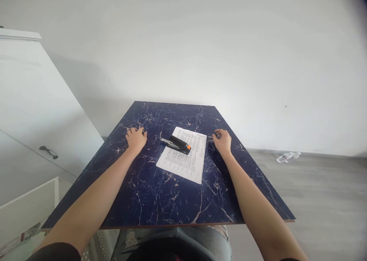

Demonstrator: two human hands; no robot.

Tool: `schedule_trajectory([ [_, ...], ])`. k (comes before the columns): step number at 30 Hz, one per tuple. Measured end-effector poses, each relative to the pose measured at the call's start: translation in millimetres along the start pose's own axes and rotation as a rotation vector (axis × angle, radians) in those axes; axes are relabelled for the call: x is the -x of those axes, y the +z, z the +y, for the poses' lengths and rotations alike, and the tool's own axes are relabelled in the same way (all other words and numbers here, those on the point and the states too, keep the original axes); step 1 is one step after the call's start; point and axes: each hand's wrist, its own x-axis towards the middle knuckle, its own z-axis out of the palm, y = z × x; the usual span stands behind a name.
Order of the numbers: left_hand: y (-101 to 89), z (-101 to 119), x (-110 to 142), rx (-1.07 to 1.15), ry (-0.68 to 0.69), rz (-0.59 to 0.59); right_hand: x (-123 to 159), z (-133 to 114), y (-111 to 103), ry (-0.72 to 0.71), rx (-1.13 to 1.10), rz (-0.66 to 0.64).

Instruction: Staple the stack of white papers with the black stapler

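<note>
Resting on a blue marbled table (177, 205), two hands flank one stapler (178, 144) and one visible sheet of printed paper (189, 165). The stapler lies on the sheet's upper left part, its silver end jutting past the paper's edge, its single orange piece toward the right. Whether more sheets lie underneath cannot be told. The left hand (137, 138) is palm down with fingers spread, gripping nothing visible, left of the stapler and apart from it. The right hand (223, 141), just beyond the paper's right edge, has its fingers curled toward the thumb; whether anything sits within cannot be told. As for containers, one white cabinet (34, 100) stands at left with one dark handle (48, 152) in view, its contents hidden. One clear plastic item (288, 157) lies on the floor (315, 199) at right, too small to identify.
</note>
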Motion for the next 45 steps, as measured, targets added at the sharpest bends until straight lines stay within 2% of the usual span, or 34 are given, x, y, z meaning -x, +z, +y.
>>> schedule_trajectory([
  [6,1.6,1.8,-1.0,0.096,0.221,-0.037,0.4,1.4,0.7,0.03,-0.024,-0.054],
  [10,4.2,12.0,2.7,0.294,0.28,-0.016,1.3,-0.3,2.3,0.027,-0.035,-0.068],
  [13,10.1,24.1,6.4,0.688,0.245,-0.012,1.7,-2.1,3.0,0.022,-0.04,-0.076],
  [16,14.7,36.3,10.6,1.099,0.143,-0.099,1.9,-3.1,2.9,0.025,-0.045,-0.085],
  [20,13.6,44.1,15.3,1.348,0.059,-0.217,2.2,-3.6,2.7,0.041,-0.056,-0.084],
  [26,9.3,41.9,11.5,1.686,-0.092,-0.366,2.6,-4.7,2.5,0.07,-0.038,-0.09],
  [29,9.7,42.6,10.7,1.664,-0.097,-0.379,2.3,-5.4,1.5,0.092,-0.039,-0.094],
  [33,10.2,46.4,15.4,1.523,0.002,-0.355,2.4,-7.5,0.0,0.109,-0.049,-0.096],
  [37,8.2,48.2,18.6,1.391,0.114,-0.278,2.8,-9.8,-0.4,0.112,-0.063,-0.103],
  [41,4.1,49.6,19.9,0.992,0.335,-0.207,2.5,-9.3,0.5,0.133,-0.068,-0.121],
  [45,4.2,54.6,24.6,0.722,0.614,-0.232,1.7,-6.9,2.2,0.129,-0.064,-0.131],
])
